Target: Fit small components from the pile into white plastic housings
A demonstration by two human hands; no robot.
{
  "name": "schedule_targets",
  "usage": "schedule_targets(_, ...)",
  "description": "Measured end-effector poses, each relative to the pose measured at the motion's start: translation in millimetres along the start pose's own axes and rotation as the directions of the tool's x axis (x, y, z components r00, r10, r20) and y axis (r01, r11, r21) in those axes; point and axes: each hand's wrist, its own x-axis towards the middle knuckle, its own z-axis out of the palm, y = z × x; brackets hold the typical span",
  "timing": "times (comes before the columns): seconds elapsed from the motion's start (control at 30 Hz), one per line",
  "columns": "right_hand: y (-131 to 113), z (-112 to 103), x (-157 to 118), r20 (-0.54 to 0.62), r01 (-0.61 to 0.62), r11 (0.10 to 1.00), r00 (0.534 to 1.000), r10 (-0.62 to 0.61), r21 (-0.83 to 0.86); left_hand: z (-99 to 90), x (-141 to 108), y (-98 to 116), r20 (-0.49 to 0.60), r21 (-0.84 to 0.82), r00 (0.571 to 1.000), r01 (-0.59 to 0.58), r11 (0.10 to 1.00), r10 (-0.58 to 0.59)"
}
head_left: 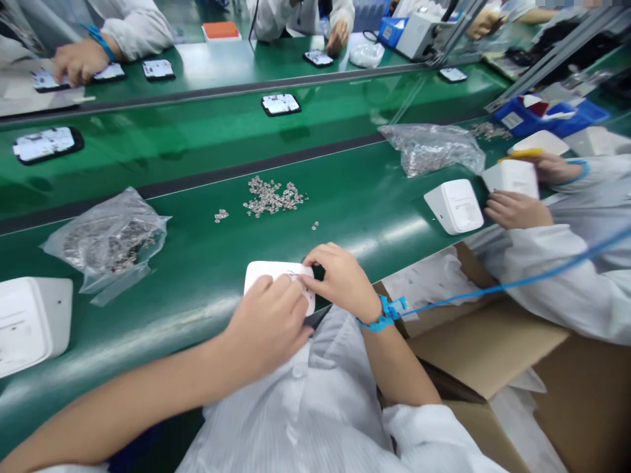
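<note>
A white plastic housing [259, 272] lies on the green bench close to my body. My left hand [271, 318] is over its face, fingers bent and drawn together; whatever they pinch is hidden. At the housing's right edge is my right hand [342, 279], wearing a blue wrist strap, its thumb and forefinger closed on the edge near the left fingertips. Beyond both hands lies a loose pile of small metal pieces [271, 197], with a few strays [315, 225] nearer to me.
Clear bags of metal pieces lie left [113, 236] and right [434, 151]. Another white housing [29, 322] stands at far left, one [456, 207] at right beside a co-worker's hands [517, 210]. An open cardboard box [488, 348] is below right. Circuit boards [280, 104] lie on the central strip.
</note>
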Motion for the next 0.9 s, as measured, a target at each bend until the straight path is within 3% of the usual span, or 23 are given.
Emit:
schedule_targets(0.1, 4.5, 2.5, -15.5, -0.078, 0.038, 0.967, 0.997, -0.019, 0.251, 12.7, -28.7, 33.6, -0.032, 0.030, 0.993, 0.117, 0.993, -0.116)
schedule_targets(0.2, 14.1, 12.2, -30.4, -0.254, 0.080, 0.957, 0.967, -0.007, 0.280, 30.1, -62.4, 50.6, -0.159, 0.062, 0.924, 0.361, 0.930, -0.348)
schedule_targets(0.27, 23.3, 22.2, -33.0, -0.284, 0.140, 0.965, 0.956, -0.074, 0.221, 40.1, -87.0, 48.8, -0.255, 0.064, 0.800, 0.574, 0.816, -0.543)
schedule_targets(0.37, 30.1, 32.4, -30.1, -0.304, 0.231, 0.965, 0.935, -0.184, 0.124, 43.7, -123.9, 37.7, -0.377, 0.064, 0.553, 0.816, 0.574, -0.743)
schedule_targets(0.4, 29.9, 33.3, -29.3, -0.306, 0.249, 0.963, 0.929, -0.207, 0.104, 42.4, -134.5, 34.5, -0.393, 0.064, 0.496, 0.855, 0.515, -0.775)
schedule_targets(0.47, 28.0, 32.4, -28.7, -0.307, 0.271, 0.959, 0.922, -0.236, 0.077, 38.9, -151.5, 29.7, -0.393, 0.063, 0.437, 0.890, 0.451, -0.809)
schedule_targets(0.67, 26.9, 32.5, -30.2, -0.302, 0.264, 0.964, 0.922, -0.242, 0.033, 39.6, -179.9, 12.0, -0.390, 0.056, 0.390, 0.914, 0.401, -0.834)
schedule_targets(0.9, 31.0, 37.2, -34.7, -0.306, 0.263, 0.964, 0.921, -0.241, 0.032, 42.1, -197.6, -39.9, -0.346, 0.023, 0.424, 0.896, 0.444, -0.837)
